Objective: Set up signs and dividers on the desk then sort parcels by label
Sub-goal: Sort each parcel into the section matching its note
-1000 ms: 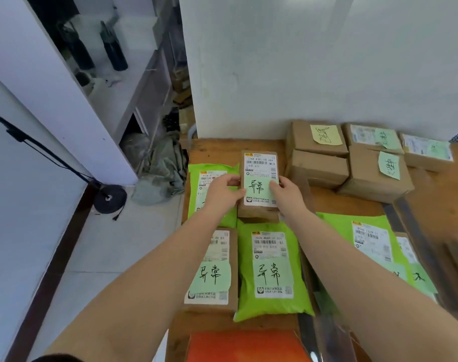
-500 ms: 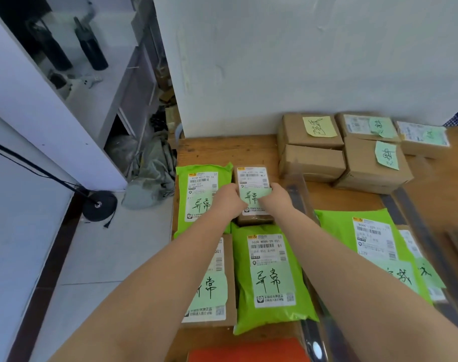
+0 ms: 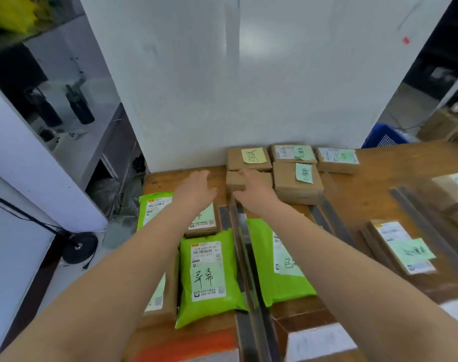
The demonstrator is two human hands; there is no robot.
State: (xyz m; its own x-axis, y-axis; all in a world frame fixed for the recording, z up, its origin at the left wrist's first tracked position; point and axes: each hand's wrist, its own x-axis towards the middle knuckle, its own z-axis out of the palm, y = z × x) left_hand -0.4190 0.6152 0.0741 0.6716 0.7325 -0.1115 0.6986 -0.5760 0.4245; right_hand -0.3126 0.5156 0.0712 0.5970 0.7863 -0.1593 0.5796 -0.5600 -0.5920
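My left hand (image 3: 196, 190) hovers open over the back left of the wooden desk (image 3: 374, 184), just past a small brown labelled parcel (image 3: 205, 223) that lies flat. My right hand (image 3: 254, 192) reaches onto a plain brown box (image 3: 235, 180), fingers on its top and thumb along its near edge. Green mailers (image 3: 212, 273) (image 3: 154, 207) and a brown parcel (image 3: 162, 304) lie left of a clear upright divider (image 3: 244, 259). Another green mailer (image 3: 282, 267) lies to the divider's right.
Brown boxes with sticky notes (image 3: 248, 159) (image 3: 298, 184) (image 3: 293, 152) (image 3: 337, 159) stand against the white wall. More dividers (image 3: 332, 220) (image 3: 428, 226) and labelled parcels (image 3: 402, 246) lie to the right. An orange sign (image 3: 186, 346) and a white sign (image 3: 319, 340) sit at the near edge.
Both hands set the small brown parcel down behind the green mailer and let go. They then moved toward the back, the right hand onto the plain brown box.
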